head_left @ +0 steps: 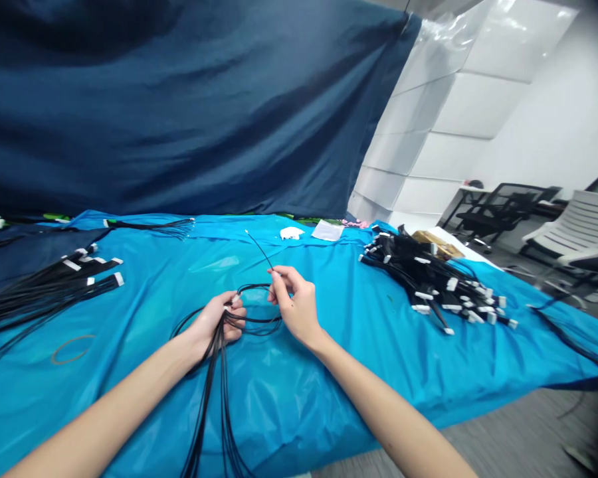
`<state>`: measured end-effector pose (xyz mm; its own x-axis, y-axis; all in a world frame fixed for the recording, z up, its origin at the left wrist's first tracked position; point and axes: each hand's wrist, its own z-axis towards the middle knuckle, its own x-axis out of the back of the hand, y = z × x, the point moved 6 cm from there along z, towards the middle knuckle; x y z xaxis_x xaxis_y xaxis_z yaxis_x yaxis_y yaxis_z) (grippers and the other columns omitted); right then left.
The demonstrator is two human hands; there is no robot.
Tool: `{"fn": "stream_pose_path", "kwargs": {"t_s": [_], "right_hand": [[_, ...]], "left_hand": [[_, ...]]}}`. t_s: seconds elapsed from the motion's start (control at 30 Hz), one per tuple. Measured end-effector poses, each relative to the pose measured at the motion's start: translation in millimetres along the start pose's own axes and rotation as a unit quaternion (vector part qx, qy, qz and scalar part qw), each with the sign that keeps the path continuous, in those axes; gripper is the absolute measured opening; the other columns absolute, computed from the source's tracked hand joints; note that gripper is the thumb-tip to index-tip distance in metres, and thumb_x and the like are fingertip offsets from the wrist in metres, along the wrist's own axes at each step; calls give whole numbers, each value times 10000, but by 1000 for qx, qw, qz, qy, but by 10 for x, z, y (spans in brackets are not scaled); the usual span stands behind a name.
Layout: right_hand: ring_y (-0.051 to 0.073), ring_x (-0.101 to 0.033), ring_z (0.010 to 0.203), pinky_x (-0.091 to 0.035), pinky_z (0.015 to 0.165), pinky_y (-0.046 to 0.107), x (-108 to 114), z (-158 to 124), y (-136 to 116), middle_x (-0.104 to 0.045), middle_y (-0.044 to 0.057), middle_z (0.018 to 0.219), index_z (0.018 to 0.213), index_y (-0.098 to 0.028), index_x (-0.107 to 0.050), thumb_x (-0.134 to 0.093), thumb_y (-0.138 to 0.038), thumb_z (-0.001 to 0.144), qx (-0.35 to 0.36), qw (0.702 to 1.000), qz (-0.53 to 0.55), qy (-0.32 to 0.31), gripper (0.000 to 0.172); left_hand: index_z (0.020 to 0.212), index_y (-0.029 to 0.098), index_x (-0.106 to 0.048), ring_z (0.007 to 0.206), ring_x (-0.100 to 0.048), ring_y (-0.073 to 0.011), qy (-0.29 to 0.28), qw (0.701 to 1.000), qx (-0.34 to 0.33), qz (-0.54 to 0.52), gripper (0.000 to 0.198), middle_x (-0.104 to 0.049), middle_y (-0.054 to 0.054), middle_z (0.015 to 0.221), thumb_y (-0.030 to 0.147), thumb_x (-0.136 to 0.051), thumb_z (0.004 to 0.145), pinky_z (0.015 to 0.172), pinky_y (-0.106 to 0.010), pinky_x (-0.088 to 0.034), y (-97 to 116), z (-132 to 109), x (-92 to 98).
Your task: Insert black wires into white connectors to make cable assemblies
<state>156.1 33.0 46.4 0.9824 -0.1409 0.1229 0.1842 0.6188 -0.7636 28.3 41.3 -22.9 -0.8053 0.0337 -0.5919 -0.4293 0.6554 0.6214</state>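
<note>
My left hand (pixel 218 322) is closed around a bundle of thin black cables (pixel 214 392) that trails down toward the table's near edge. A loop of the same cables (pixel 255 323) curves between my two hands. My right hand (pixel 295 302) pinches a single black cable end (pixel 259 249) that sticks up and away to the left. Both hands hover just above the bright blue plastic sheet (pixel 329 372) covering the table.
A heap of black cables with white connectors (pixel 428 279) lies at the right. Straight cables with white tags (pixel 54 282) lie at the left, a rubber band (pixel 72 348) near them. A dark blue cloth (pixel 179 106) hangs behind. Chairs (pixel 578 232) stand far right.
</note>
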Motion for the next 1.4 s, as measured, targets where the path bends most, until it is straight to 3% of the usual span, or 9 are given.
{"fn": "stream_pose_path", "kwargs": {"t_s": [0.97,1.4], "right_hand": [[83,-502,469,-407,497,184,-9,-9,-46,-521,-28,537,895,-145,-556,-414,-269,866,8,1000,-2,-16,190],[86,-502,466,-416,501,189,-12,-23,-82,-520,-27,537,885,-154,-560,-405,-284,862,13,1000,-14,-23,204]], "left_hand": [[524,168,-328,254,-216,-41,13,1000,7,15,336,-222,76,395,241,-299,851,255,-129,-128,3,-18,-19],[531,172,-326,269,-202,-43,-13,1000,7,21,326,-205,82,411,261,-315,844,265,-132,-142,9,-6,-35]]}}
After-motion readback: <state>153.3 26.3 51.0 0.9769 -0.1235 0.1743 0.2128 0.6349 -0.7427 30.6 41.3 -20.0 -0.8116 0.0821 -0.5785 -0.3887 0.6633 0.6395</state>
